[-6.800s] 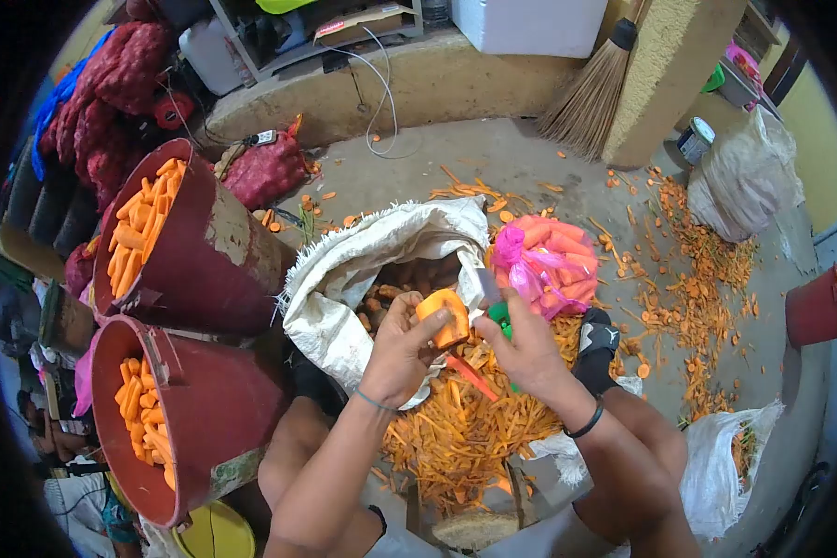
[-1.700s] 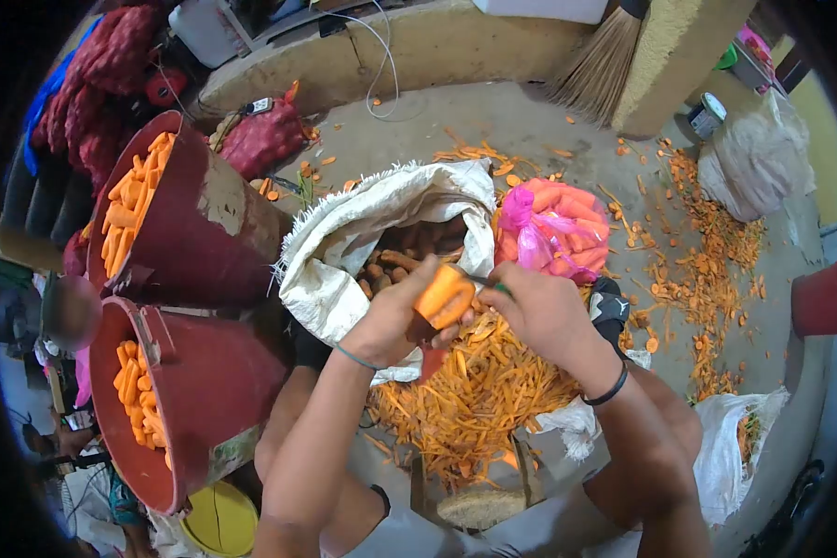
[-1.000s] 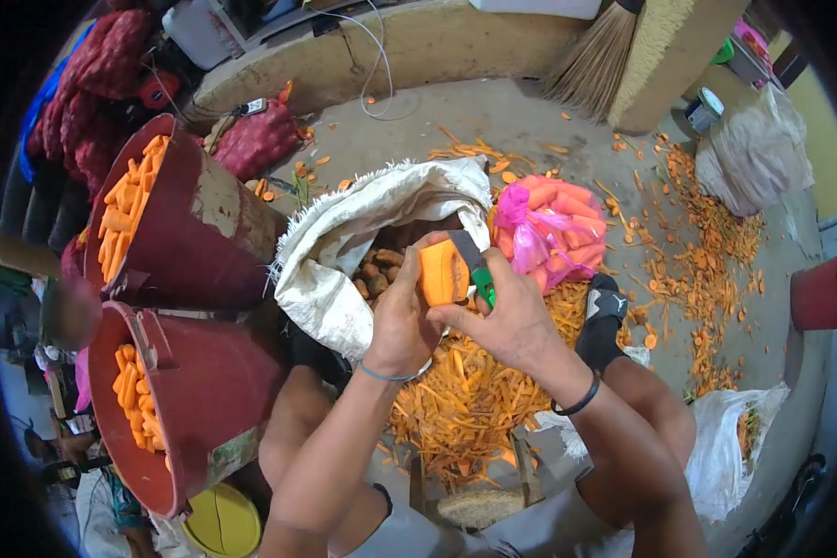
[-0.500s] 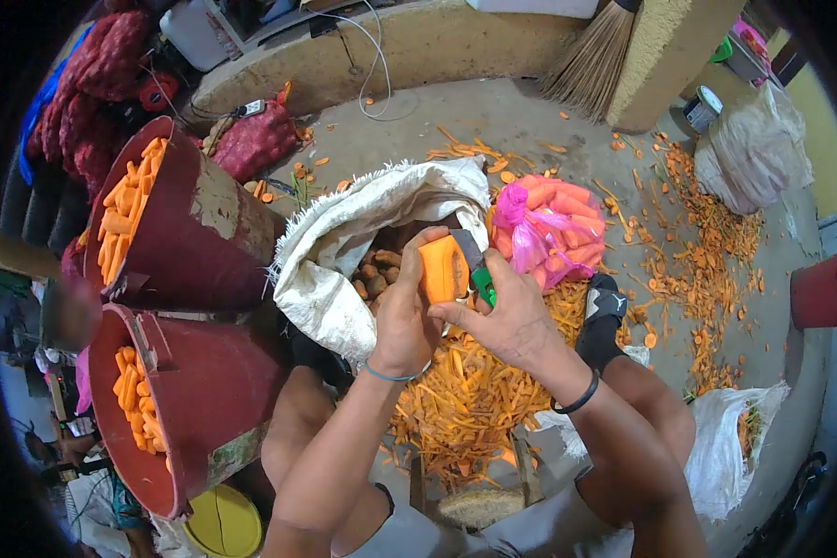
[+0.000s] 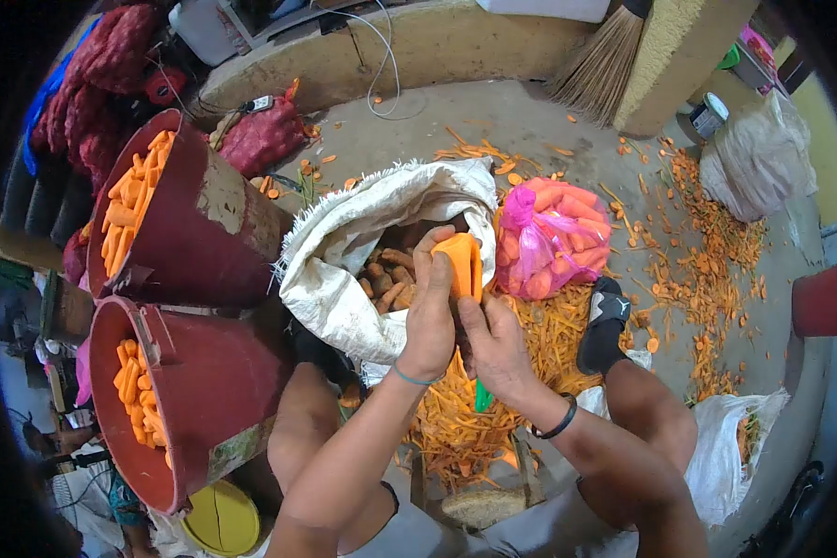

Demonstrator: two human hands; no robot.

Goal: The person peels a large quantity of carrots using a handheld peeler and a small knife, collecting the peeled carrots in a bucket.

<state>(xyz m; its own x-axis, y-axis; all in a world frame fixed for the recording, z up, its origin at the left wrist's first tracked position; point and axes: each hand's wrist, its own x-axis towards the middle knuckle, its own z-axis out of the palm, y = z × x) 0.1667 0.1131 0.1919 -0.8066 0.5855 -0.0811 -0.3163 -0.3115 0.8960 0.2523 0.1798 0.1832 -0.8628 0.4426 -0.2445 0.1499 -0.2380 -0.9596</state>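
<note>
My left hand [image 5: 430, 321] is closed around a peeled orange carrot [image 5: 459, 259], held upright over the open white sack. My right hand [image 5: 498, 349] is closed just beside it, thumb near the carrot's lower end. A green-handled knife [image 5: 483, 395] pokes out below my right hand; its blade is hidden now. Inside the white sack [image 5: 330, 279] lie unpeeled brown carrots [image 5: 381, 276]. Under my hands spreads a heap of carrot peelings [image 5: 465, 437]. Beyond my right hand sits a pink plastic bag [image 5: 553, 237] full of peeled carrots.
Two dark red buckets [image 5: 223, 391] with peeled carrots stand tilted at the left. A yellow lid [image 5: 223, 521] lies below them. More peelings [image 5: 702, 242] cover the floor at the right, near a whitish sack [image 5: 758, 163]. A broom [image 5: 600, 65] leans on the pillar.
The knife has swung from beside the carrot's top, handle now pointing down below my right hand. The carrot has been turned, and both hands have drawn closer together.
</note>
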